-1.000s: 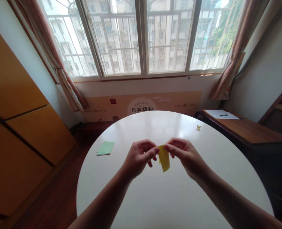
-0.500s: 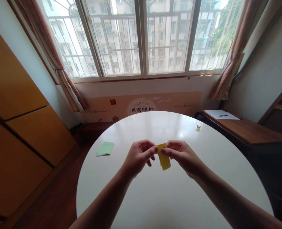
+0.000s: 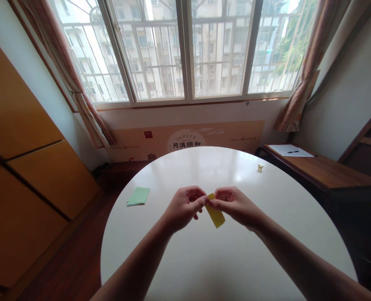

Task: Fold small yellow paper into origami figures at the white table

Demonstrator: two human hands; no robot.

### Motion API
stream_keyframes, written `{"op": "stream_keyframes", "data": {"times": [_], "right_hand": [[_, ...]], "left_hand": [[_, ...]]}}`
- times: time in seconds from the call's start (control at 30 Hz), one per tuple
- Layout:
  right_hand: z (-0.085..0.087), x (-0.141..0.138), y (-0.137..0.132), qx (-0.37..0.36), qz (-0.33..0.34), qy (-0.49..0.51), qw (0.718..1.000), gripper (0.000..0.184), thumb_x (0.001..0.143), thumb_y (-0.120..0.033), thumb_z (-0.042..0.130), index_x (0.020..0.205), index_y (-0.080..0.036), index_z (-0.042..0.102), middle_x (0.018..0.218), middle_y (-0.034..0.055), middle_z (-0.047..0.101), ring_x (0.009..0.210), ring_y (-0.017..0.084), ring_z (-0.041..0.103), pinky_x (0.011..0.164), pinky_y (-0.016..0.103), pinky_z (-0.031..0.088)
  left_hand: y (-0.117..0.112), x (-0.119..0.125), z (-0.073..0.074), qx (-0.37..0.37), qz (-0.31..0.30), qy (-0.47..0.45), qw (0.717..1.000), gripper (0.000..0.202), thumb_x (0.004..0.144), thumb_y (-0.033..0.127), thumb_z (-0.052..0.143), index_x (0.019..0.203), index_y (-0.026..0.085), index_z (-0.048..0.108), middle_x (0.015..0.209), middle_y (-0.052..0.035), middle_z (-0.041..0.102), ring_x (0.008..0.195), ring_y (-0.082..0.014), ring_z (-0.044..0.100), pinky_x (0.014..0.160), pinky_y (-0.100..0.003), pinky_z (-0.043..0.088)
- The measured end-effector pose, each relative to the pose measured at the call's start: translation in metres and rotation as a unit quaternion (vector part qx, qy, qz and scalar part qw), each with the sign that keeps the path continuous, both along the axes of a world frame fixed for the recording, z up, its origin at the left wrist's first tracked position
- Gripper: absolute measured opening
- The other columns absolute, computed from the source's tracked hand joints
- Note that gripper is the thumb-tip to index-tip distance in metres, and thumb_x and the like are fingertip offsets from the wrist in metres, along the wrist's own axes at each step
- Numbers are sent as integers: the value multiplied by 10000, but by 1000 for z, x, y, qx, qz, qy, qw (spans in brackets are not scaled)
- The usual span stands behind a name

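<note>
Between both hands, over the white round table (image 3: 179, 267), is a folded strip of yellow paper (image 3: 216, 217), tilted with its lower end toward me. My left hand (image 3: 188, 207) pinches its upper left edge between thumb and fingers. From the other side, my right hand (image 3: 234, 205) grips the same upper part, its thumb lying across the front of the paper. The two thumb tips nearly meet there. The fingers behind the paper are partly hidden.
Green paper sheets (image 3: 139, 195) lie stacked on the table's left side. A small crumpled or folded yellowish piece (image 3: 260, 168) sits at the far right. Beyond the table's right edge, a wooden desk (image 3: 339, 169) carries a white sheet (image 3: 287, 151) with a dark pen.
My right hand has shifted left along the yellow paper, bringing its thumb close to the left one. The strip has turned slightly, its lower end now a little nearer me.
</note>
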State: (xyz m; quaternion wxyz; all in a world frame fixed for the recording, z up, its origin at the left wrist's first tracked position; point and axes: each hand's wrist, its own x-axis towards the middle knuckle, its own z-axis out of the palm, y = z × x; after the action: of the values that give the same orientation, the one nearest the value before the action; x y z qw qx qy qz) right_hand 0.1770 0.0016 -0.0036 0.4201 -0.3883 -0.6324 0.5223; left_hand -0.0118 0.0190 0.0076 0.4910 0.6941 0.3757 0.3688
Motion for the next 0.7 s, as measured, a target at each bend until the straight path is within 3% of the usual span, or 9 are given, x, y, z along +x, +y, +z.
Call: {"op": "stream_keyframes", "data": {"times": [0.17, 0.33, 0.43, 0.5, 0.6, 0.63, 0.7], "right_hand": [[0, 0, 2, -12, 13, -5, 1000, 235, 795, -368, 707, 798, -139, 654, 741, 25, 640, 711, 171, 572, 612, 256, 380], [-2, 2, 6, -1, -61, 42, 997, 214, 803, -337, 692, 889, -142, 700, 797, 57, 699, 748, 182, 599, 603, 257, 364], [-5, 3, 8, 12, -100, 123, 987, 233, 796, -372, 710, 896, -162, 703, 821, 54, 696, 768, 186, 611, 614, 260, 389], [-6, 3, 8, 21, -117, 164, 979, 218, 789, -385, 724, 820, -174, 681, 793, 36, 677, 710, 166, 589, 616, 264, 408], [-5, 3, 8, 50, -137, 173, 974, 205, 792, -366, 725, 763, -179, 649, 747, 16, 654, 627, 140, 546, 592, 265, 426], [-4, 3, 7, 65, -143, 158, 975, 198, 797, -361, 719, 765, -179, 649, 734, 15, 655, 620, 141, 549, 584, 266, 430], [-1, 3, 4, 94, -143, 114, 979, 186, 799, -351, 716, 774, -177, 654, 726, 22, 671, 646, 162, 588, 599, 278, 457]], "left_hand": [[1, 1, 2, 17, 70, -61, 996, 246, 806, 365, 667, 781, 121, 651, 617, -3, 586, 546, -109, 540, 426, -180, 466], [2, 0, 3, 25, 102, -80, 991, 237, 809, 359, 648, 774, 126, 632, 621, 1, 573, 555, -110, 535, 432, -177, 460], [0, 1, 0, 19, 71, -53, 996, 196, 805, 327, 635, 770, 136, 616, 633, 6, 560, 570, -116, 545, 444, -182, 467], [-2, 1, -2, -1, 17, 3, 1000, 184, 802, 314, 635, 797, 130, 641, 674, -13, 581, 604, -129, 569, 457, -189, 479], [-2, -3, -3, -55, -81, 92, 991, 225, 767, 259, 656, 951, 133, 689, 887, -80, 666, 749, -177, 626, 492, -211, 514], [-1, -5, -3, -65, -92, 101, 988, 265, 755, 230, 656, 1003, 142, 686, 971, -96, 675, 802, -190, 635, 513, -220, 526], [2, -9, 1, -45, -49, 80, 995, 265, 765, 205, 637, 1019, 141, 677, 1018, -105, 674, 842, -193, 632, 561, -234, 538]]}}
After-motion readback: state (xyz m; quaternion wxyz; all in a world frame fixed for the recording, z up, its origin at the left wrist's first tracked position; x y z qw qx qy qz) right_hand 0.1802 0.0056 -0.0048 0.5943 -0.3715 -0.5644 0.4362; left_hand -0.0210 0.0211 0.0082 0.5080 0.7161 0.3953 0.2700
